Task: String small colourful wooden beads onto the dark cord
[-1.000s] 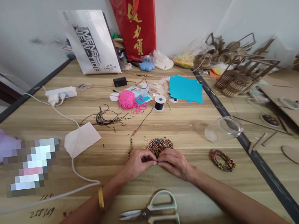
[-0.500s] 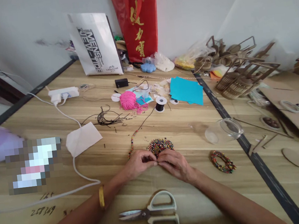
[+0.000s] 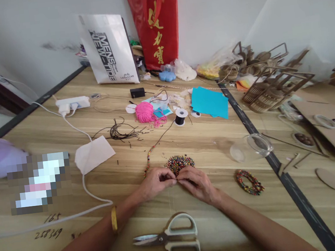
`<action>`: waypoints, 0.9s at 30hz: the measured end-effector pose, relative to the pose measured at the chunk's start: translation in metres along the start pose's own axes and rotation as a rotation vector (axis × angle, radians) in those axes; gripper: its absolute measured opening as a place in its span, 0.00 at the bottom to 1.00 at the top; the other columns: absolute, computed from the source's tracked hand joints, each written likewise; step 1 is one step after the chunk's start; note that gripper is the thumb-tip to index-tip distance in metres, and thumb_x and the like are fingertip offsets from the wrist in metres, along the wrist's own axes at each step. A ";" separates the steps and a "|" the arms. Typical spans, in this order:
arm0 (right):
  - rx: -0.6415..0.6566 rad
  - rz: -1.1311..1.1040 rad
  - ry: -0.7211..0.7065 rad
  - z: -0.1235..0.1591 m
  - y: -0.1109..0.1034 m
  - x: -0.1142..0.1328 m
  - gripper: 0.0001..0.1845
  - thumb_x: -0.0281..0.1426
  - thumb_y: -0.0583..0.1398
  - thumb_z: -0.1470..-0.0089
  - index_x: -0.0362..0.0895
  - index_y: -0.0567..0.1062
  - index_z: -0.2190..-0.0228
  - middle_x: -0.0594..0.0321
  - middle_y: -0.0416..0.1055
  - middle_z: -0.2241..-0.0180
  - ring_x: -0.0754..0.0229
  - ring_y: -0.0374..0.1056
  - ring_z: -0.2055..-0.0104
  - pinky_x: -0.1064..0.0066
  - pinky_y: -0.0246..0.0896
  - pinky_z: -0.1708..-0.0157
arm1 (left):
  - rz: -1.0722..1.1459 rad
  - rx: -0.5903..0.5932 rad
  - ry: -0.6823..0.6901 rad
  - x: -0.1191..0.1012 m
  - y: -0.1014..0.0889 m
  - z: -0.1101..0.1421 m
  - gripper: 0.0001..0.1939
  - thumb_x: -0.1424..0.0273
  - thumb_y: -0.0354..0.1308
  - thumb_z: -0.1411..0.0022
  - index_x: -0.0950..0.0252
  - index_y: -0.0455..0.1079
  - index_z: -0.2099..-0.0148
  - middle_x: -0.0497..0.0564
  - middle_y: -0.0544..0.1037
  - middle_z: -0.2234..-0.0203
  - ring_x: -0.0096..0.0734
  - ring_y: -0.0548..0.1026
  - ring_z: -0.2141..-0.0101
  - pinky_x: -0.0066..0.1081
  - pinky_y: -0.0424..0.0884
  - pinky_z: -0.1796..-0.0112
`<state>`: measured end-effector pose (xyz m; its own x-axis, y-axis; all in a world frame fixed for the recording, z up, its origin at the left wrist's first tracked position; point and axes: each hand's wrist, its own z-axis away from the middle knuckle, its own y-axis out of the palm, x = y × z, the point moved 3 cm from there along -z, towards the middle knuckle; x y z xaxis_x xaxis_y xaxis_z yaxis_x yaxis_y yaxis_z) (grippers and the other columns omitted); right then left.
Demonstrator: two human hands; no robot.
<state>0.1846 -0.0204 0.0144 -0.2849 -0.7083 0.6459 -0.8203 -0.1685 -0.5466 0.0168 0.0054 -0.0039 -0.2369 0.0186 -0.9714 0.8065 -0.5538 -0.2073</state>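
Observation:
In the head view my left hand [image 3: 157, 181] is closed in a pinch on a dark cord strung with colored beads [image 3: 148, 160]; the strung part runs away behind the fingers. Fingertip to fingertip with it, my right hand [image 3: 198, 182] also pinches, and whatever is between those fingers is too small to make out. Just beyond both hands lies a heap of loose multicolored beads [image 3: 180, 162], partly covered by the fingers. The cord leads back to a spool of black cord [image 3: 180, 118].
Scissors [image 3: 171, 238] lie in front of me. A coiled bead string [image 3: 249, 182] and a clear jar [image 3: 251, 148] are on the right. Pink yarn [image 3: 144, 112], cut black cords [image 3: 122, 130] and blue sheets [image 3: 209, 102] lie farther back. A white cable [image 3: 86, 187] crosses the left side.
Both hands keep the same pinch, with fingertips almost unmoved. The view has shifted very slightly.

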 end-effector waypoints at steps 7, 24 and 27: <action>0.001 0.016 0.001 0.000 -0.001 0.000 0.07 0.26 0.55 0.40 0.42 0.72 0.61 0.56 0.71 0.66 0.61 0.69 0.63 0.69 0.68 0.63 | 0.033 0.009 -0.039 -0.002 0.001 0.000 0.08 0.68 0.59 0.48 0.69 0.73 0.71 0.46 0.70 0.80 0.24 0.65 0.77 0.23 0.61 0.74; 0.015 -0.007 0.050 0.000 0.001 -0.002 0.07 0.28 0.55 0.40 0.42 0.73 0.61 0.56 0.72 0.67 0.61 0.70 0.64 0.70 0.69 0.65 | -0.010 0.010 -0.007 -0.001 0.000 0.000 0.07 0.69 0.59 0.48 0.69 0.73 0.71 0.47 0.71 0.79 0.24 0.66 0.76 0.23 0.61 0.73; 0.004 -0.023 0.060 -0.001 0.000 -0.002 0.07 0.28 0.55 0.40 0.42 0.73 0.62 0.56 0.72 0.67 0.61 0.70 0.64 0.70 0.69 0.65 | -0.024 0.010 -0.002 -0.002 0.000 0.001 0.07 0.69 0.58 0.48 0.69 0.73 0.72 0.47 0.71 0.80 0.24 0.65 0.77 0.23 0.61 0.74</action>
<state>0.1845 -0.0187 0.0138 -0.2949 -0.6619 0.6891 -0.8249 -0.1876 -0.5332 0.0170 0.0049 -0.0019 -0.2570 0.0307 -0.9659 0.7953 -0.5612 -0.2295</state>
